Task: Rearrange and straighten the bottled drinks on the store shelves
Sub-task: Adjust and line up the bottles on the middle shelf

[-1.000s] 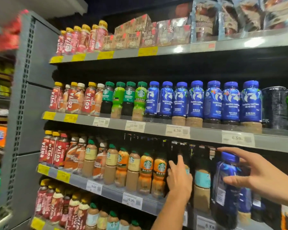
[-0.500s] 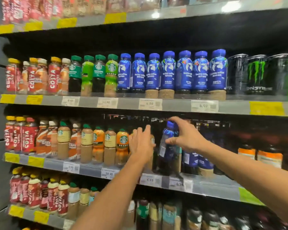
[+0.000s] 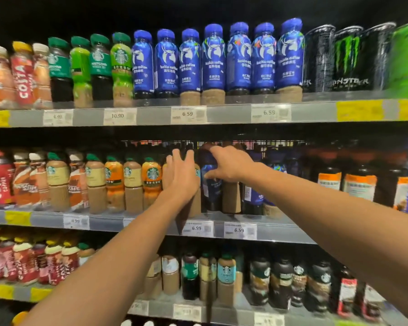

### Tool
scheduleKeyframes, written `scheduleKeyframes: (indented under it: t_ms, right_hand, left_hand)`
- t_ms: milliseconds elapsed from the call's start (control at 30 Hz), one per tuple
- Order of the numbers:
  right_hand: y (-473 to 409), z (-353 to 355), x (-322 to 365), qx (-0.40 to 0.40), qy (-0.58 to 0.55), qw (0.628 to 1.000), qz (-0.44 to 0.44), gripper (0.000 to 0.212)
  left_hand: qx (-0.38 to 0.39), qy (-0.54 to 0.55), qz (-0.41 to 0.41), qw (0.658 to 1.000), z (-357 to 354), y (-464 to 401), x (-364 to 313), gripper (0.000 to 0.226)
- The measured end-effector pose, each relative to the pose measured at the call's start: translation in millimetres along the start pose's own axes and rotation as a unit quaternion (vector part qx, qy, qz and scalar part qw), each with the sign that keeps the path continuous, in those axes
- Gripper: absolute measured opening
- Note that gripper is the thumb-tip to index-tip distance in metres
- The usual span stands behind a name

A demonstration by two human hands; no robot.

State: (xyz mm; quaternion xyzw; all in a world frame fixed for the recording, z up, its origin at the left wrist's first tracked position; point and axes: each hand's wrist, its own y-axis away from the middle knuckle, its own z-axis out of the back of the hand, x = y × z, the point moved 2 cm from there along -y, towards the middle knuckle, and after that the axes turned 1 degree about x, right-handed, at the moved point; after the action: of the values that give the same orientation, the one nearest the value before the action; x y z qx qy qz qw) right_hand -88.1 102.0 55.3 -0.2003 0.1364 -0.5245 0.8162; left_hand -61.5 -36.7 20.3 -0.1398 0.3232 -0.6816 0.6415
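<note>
Dim store aisle, grey metal shelves (image 3: 151, 115)

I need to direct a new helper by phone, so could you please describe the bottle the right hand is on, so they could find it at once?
Find the middle shelf, the one with two 6.59 price tags side by side. Above those tags, just right of the orange Starbucks bottles, stands a dark blue bottle gripped near its top by the right hand. It is the first blue one after the tan and orange bottles.

Shop: price-tagged shelves (image 3: 151, 116), bottled drinks (image 3: 213, 60)
</note>
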Motion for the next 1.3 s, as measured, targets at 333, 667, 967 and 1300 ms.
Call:
scheduleKeyframes:
  t_ms: [333, 667, 967, 1300]
  right_hand:
    - [-9, 11, -16, 0.127, 0.022, 0.992, 0.0, 0.047]
    - [10, 26, 9, 0.009, 0.022, 0.999, 0.04, 0.058]
    - [140, 14, -6, -0.027, 0.015, 0.995, 0.09, 0.034]
    - [183, 4, -57, -0.045, -0.065, 0.995, 0.057, 0.021]
  left_hand:
    - [-0.018, 0.021, -0.006, 1.0, -13, 1, -1, 0.072]
    - [-0.001, 0.038, -0.039, 0.999, -3, 21, 3, 0.093]
    - [0.042, 0.046, -0.044, 0.997, -3, 70, -30, 0.089]
    - [0.035, 0.062, -0.034, 0.997, -7, 82, -42, 0.025]
